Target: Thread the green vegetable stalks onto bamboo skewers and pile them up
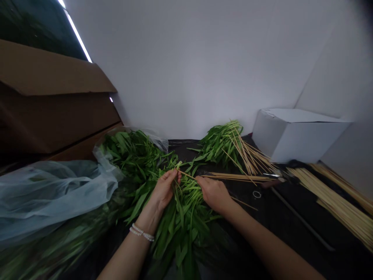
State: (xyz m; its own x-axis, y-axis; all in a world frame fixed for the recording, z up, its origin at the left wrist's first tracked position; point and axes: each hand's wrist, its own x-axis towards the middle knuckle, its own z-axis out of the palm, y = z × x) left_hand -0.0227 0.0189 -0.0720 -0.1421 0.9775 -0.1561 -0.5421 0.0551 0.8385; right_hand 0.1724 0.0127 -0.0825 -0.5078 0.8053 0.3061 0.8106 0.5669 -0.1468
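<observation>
My left hand [165, 189] is closed in a pinch on the stems of a bunch of green leafy vegetable [180, 217] that lies on the black table cover. A pearl bracelet [142, 232] sits on that wrist. My right hand [213, 193] is closed on a thin bamboo skewer [186, 175], whose tip points left toward my left fingers and into the stems. Both hands rest on the leaves, a few centimetres apart.
A heap of the same greens [131, 155] spills from a pale plastic bag [55, 190] at left. Skewered greens [230, 146] lie behind, loose skewers [335, 198] at right. A white box [294, 134], brown cardboard boxes [52, 105] and a small ring [257, 194] are nearby.
</observation>
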